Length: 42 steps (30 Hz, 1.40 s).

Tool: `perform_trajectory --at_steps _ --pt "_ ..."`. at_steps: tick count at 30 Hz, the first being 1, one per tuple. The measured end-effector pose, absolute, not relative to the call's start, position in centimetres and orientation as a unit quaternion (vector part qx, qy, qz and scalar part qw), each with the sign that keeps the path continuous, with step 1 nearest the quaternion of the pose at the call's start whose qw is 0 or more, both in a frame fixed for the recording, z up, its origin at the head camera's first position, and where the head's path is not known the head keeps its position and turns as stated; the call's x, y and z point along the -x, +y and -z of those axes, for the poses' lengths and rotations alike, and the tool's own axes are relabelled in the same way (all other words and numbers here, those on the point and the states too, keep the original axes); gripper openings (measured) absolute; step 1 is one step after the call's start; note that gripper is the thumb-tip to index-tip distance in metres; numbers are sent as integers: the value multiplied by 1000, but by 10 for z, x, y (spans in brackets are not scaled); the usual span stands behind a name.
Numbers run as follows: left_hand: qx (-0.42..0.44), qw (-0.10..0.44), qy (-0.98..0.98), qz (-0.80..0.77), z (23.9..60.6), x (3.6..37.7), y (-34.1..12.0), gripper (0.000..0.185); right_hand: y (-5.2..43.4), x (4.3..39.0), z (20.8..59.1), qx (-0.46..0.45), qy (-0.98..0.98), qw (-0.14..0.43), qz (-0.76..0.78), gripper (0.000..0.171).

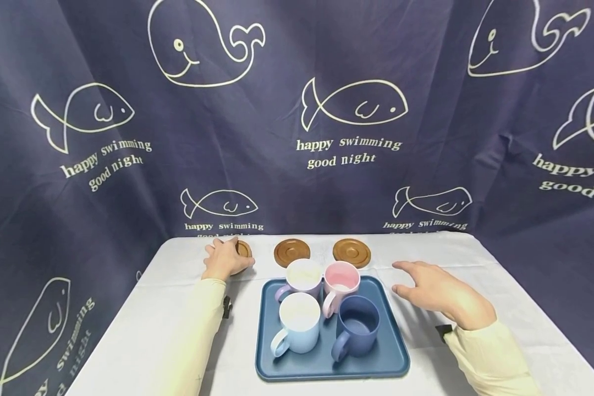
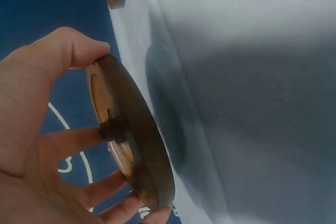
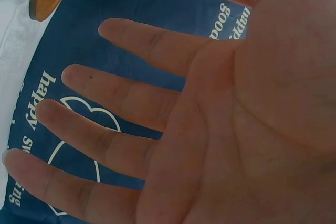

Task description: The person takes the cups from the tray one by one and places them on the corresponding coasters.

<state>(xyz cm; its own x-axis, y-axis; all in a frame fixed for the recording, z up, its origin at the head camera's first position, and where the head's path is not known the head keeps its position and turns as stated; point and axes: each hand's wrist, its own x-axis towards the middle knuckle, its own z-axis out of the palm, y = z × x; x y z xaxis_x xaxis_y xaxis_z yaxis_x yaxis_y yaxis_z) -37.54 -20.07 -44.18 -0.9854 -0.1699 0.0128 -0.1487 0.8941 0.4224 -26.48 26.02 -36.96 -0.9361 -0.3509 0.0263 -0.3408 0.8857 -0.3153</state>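
The left hand (image 1: 224, 259) pinches a wooden coaster (image 2: 131, 140); grip its rim firmly. The right hand (image 1: 443, 294) hovers, fingers (image 3: 131, 100) spread.

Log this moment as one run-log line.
left hand: grips round brown wooden coaster | right hand: open, beside dark blue rectangular tray

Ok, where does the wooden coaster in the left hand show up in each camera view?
Head: the wooden coaster sits far left of the table's back edge, mostly under the left hand.
Left wrist: centre-left, edge-on, pinched between thumb and fingers.
Right wrist: not in it.
Shared landmark: the white tablecloth.
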Motion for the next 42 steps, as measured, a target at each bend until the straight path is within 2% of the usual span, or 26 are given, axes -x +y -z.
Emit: perform_trajectory --at_steps 16,28,35,42 --pt "-73 10 -974 213 449 400 -193 96 260 265 373 176 971 15 161 61" --pt "-68 6 -975 211 455 402 -193 91 259 266 369 180 971 14 158 61" --pt "-72 -1 -974 213 457 405 -193 82 260 266 369 176 971 18 159 61" --pt "-67 -12 -975 212 455 405 -189 83 261 267 372 177 971 21 159 62"
